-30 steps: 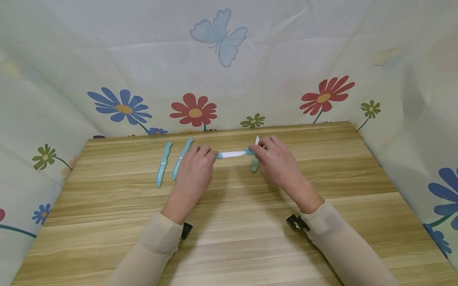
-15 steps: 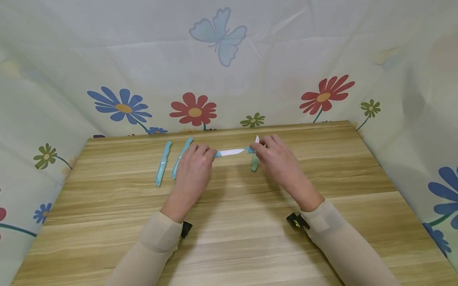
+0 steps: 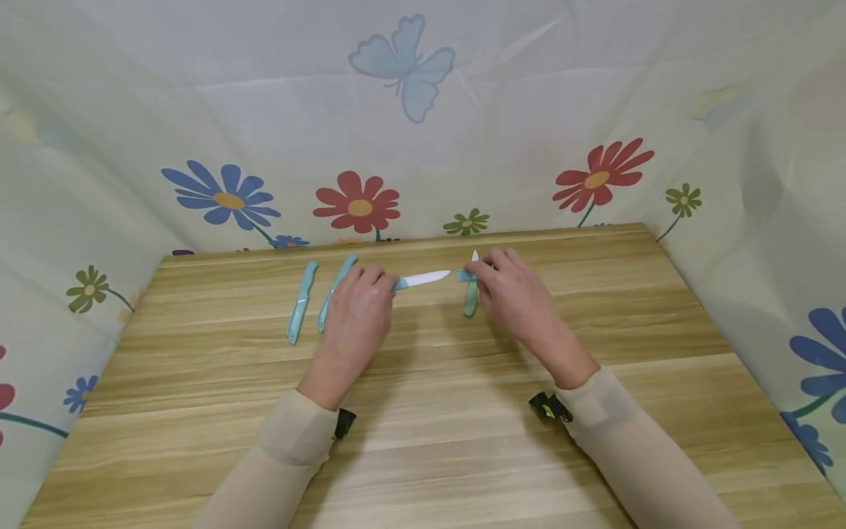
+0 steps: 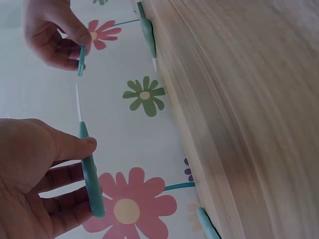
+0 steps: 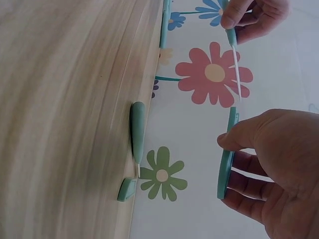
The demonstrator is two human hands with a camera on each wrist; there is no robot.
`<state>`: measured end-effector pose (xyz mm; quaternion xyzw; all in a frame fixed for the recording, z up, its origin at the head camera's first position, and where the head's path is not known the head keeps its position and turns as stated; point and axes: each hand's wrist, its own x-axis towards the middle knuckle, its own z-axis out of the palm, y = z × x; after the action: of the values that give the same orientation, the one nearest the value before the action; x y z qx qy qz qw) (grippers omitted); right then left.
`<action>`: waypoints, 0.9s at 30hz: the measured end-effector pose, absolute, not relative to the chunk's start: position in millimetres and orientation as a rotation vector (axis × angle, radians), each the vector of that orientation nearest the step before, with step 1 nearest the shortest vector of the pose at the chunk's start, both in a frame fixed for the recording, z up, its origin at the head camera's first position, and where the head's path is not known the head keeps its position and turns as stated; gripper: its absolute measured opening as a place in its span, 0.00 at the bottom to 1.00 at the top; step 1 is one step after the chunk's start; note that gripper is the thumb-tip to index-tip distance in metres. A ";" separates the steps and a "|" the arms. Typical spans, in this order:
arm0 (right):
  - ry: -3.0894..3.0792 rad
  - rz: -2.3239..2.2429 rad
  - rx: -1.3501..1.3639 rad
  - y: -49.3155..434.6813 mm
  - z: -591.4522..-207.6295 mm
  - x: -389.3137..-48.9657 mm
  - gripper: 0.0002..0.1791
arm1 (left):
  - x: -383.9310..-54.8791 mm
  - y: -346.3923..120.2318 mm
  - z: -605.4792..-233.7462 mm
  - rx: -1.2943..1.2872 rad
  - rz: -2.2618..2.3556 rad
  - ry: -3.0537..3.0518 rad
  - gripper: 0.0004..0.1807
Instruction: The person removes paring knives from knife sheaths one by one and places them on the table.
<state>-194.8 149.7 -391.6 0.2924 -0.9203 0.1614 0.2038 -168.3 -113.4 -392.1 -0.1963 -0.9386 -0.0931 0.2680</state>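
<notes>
My left hand (image 3: 360, 312) grips a small knife by its teal handle (image 4: 91, 177). The white blade (image 3: 426, 278) points right and tilts slightly up. Between thumb and fingers, my right hand (image 3: 522, 305) holds a teal knife sheath (image 5: 227, 169), its end facing the blade tip across a small gap. Both are raised off the table. Below the right hand lies another knife (image 3: 471, 301) with a green handle and bare white blade, partly hidden by that hand. A second sheath (image 5: 127, 189) lies beside it in the right wrist view.
Two sheathed teal knives lie left of my left hand: one (image 3: 302, 303) farther out, the other (image 3: 337, 290) partly covered by the hand. Behind the wooden table (image 3: 423, 441) hangs a flowered cloth (image 3: 264, 125), which also runs along both sides.
The blade tip, at the sheath's end a second ago, now stands slightly apart from it. The knife has tilted a little upward; the hands have barely shifted.
</notes>
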 end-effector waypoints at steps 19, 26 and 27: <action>-2.726 0.605 0.655 144.8 -379.1 -202.4 0.17 | -179.7 -104.5 -387.9 -0.373 -0.290 -2.715 0.10; -2.810 0.678 0.594 139.3 -374.2 -210.5 0.19 | -189.3 -97.4 -387.3 -0.350 -0.308 -2.759 0.10; -2.826 0.691 0.585 138.5 -373.2 -211.8 0.19 | -190.8 -96.4 -387.2 -0.348 -0.319 -2.759 0.09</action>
<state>-211.8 138.5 -373.2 0.1963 -0.9487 0.2320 0.0869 -190.8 -96.4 -387.2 -0.1226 -0.9712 -0.1124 0.1705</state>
